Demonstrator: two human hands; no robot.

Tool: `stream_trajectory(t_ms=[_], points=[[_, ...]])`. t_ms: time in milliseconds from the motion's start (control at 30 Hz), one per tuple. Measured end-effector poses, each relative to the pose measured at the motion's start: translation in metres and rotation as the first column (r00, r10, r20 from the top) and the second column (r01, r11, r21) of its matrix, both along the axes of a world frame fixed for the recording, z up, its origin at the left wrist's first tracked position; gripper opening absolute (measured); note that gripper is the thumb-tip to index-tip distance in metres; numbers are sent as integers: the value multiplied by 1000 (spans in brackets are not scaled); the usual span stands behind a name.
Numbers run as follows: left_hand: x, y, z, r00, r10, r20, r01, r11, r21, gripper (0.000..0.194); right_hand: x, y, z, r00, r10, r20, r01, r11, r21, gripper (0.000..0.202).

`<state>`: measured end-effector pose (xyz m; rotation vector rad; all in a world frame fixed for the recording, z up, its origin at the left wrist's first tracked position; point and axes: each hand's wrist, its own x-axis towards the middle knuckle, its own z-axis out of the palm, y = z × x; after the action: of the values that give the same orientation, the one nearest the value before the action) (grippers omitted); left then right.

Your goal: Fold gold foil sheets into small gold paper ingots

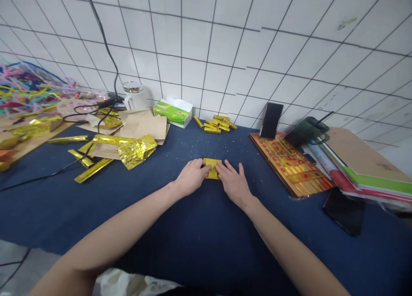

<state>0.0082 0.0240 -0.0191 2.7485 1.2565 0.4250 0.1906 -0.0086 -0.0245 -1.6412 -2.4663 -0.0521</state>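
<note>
A small square of gold foil (213, 169) lies flat on the dark blue tablecloth (199, 227) in the middle of the head view. My left hand (192, 175) presses on its left edge, with the fingers close together. On the right edge rest the fingertips of my right hand (234, 181); its fingers are spread, the thumb side lying on the foil. Behind the square, near the wall, a small pile of rolled gold foil tubes (220, 124) sits beside one separate tube (198, 122).
Left stand a green tissue box (174, 112), brown paper (141, 125), crumpled gold foil (137, 151), a white mug (135, 97) and a black cable (48, 176). Right are a propped phone (271, 120), red-gold packets (291, 165), a dark green cup (307, 131), stacked folders (370, 158) and a black device (344, 211).
</note>
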Motion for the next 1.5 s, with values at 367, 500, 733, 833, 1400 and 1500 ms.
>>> stream_trajectory(t_ms=[367, 500, 733, 833, 1400, 1500], points=[[-4, -11, 9, 976, -202, -85, 208, 976, 62, 60, 2, 1, 4, 1000, 15, -16, -16, 999, -38, 43], [-1, -25, 9, 952, -275, -130, 279, 960, 10, 87, 2, 1, 4, 1000, 16, -14, -16, 999, -39, 41], [0, -26, 1, 958, -235, -164, 223, 971, -88, 90, 2, 1, 3, 1000, 7, 6, -7, 1000, -28, 41], [-3, -23, 3, 968, -189, -164, 182, 982, -58, 87, 2, 2, 3, 1000, 13, 4, -13, 1000, -27, 41], [-10, -5, 23, 995, -70, 69, 75, 995, -65, 35, 18, 25, 22, 960, 241, -143, -271, 927, -257, 42], [-10, 1, 15, 995, 3, 97, 4, 997, -72, 39, 17, 26, 23, 956, 244, -166, -283, 917, -282, 40]])
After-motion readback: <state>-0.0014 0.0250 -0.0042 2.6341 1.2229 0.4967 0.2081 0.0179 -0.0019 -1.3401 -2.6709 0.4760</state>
